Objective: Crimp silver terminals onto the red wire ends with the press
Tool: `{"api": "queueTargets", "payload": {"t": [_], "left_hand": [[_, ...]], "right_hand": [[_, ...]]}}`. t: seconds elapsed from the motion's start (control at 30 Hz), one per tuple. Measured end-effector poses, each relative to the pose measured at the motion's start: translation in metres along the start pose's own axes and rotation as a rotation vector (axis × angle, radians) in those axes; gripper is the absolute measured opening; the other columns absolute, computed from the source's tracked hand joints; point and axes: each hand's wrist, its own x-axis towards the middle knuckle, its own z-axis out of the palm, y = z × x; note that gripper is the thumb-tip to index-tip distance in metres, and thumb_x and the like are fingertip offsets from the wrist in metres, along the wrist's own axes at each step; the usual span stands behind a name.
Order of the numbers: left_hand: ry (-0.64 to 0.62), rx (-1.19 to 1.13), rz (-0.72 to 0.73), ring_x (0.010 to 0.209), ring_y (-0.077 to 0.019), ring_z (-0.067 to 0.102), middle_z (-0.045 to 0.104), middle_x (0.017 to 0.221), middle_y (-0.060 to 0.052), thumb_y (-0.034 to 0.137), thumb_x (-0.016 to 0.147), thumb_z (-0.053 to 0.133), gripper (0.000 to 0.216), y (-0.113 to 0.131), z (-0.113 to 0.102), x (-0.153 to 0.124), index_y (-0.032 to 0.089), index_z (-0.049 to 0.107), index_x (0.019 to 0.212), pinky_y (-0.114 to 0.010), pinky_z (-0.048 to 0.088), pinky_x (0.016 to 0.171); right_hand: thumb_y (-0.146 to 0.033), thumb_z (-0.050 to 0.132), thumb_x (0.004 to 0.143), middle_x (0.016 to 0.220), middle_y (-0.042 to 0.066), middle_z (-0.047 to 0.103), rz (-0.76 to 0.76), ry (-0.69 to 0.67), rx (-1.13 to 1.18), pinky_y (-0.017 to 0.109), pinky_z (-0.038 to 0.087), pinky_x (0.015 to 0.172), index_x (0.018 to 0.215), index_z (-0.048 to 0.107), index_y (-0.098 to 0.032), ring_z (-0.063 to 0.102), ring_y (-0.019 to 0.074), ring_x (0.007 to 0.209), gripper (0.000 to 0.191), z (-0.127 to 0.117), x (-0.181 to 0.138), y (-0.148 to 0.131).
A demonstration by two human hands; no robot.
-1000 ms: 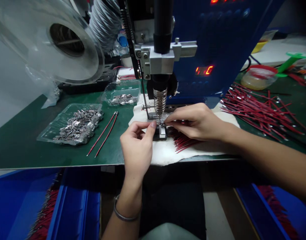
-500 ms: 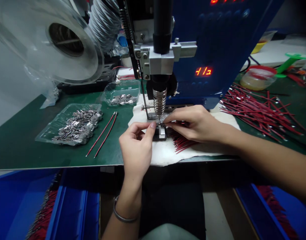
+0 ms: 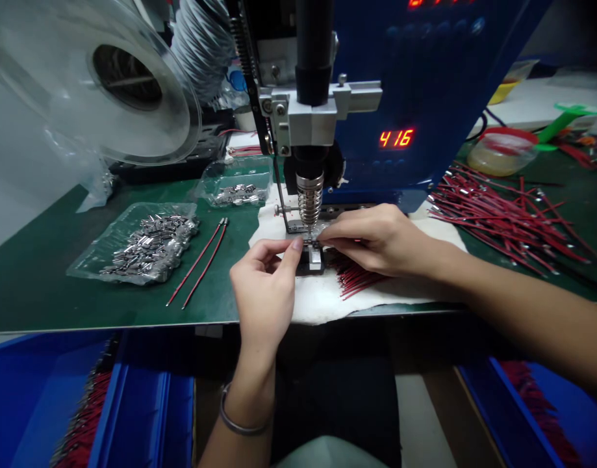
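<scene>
My left hand (image 3: 266, 276) is closed in a pinch at the left side of a small metal fixture (image 3: 315, 259), under the tip of a soldering machine (image 3: 310, 198) with a coiled spring. What its fingertips hold is too small to make out. From the right, my right hand (image 3: 376, 239) pinches at the same fixture, its fingertips just beside the tip; whatever is between them is hidden. Below my right hand lies a bundle of red wires (image 3: 356, 279) on a white cloth (image 3: 322, 309). Two red wires with metal ends (image 3: 205, 266) lie left of my left hand.
Clear trays of small metal parts (image 3: 147, 244) stand on the green table (image 3: 30, 286) at left. A pile of red wires (image 3: 512, 221) and a red-rimmed tub (image 3: 503, 153) are at right. A large clear reel (image 3: 176, 123) hangs upper left. Blue bins (image 3: 147, 403) sit below the table.
The red digits on the blue machine read differently now. Both hands keep their place at the fixture; the whole view has shifted very slightly.
</scene>
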Motion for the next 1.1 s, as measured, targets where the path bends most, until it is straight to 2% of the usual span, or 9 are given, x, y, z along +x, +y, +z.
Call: {"api": "queueTargets", "payload": {"t": [0.17, 0.67, 0.93, 1.1], "left_hand": [[0.018, 0.018, 0.0, 0.059, -0.0116, 0.056, 0.067, 0.067, -0.003, 0.036, 0.079, 0.073, 0.022, 0.0013, -0.0001, -0.0005, 0.014, 0.073, 0.08, -0.021, 0.042, 0.055], [0.002, 0.021, -0.003, 0.068, -0.0161, 0.063, 0.065, 0.064, -0.003, 0.035, 0.078, 0.073, 0.021, 0.0013, 0.0006, -0.0004, 0.014, 0.073, 0.081, -0.023, 0.048, 0.062], [-0.01, 0.028, 0.006, 0.066, -0.0145, 0.062, 0.069, 0.071, -0.004, 0.036, 0.08, 0.072, 0.023, 0.0019, 0.0012, -0.0009, 0.014, 0.073, 0.081, -0.022, 0.047, 0.062], [0.0, 0.026, 0.01, 0.067, -0.0155, 0.063, 0.068, 0.069, -0.004, 0.036, 0.08, 0.072, 0.022, 0.0018, 0.0008, -0.0004, 0.013, 0.073, 0.082, -0.023, 0.048, 0.062]], "right_hand": [[-0.011, 0.054, 0.09, 0.075, 0.004, 0.067, -0.012, -0.002, -0.027, 0.019, 0.042, 0.06, 0.096, 0.07, -0.009, 0.057, 0.0089, 0.063, 0.017, -0.0013, -0.0004, -0.001], [-0.015, 0.053, 0.091, 0.076, 0.004, 0.065, 0.023, -0.038, -0.041, 0.02, 0.04, 0.06, 0.096, 0.069, -0.011, 0.055, 0.0097, 0.063, 0.017, -0.0023, 0.0013, -0.0019], [-0.017, 0.056, 0.089, 0.078, 0.004, 0.065, 0.086, -0.023, -0.064, 0.021, 0.041, 0.061, 0.093, 0.069, -0.012, 0.056, 0.0106, 0.065, 0.015, -0.0005, 0.0037, -0.0066], [-0.015, 0.055, 0.089, 0.079, 0.005, 0.066, 0.066, -0.01, -0.081, 0.021, 0.041, 0.062, 0.092, 0.067, -0.012, 0.057, 0.0109, 0.066, 0.014, 0.0015, 0.0034, -0.0068]]}}
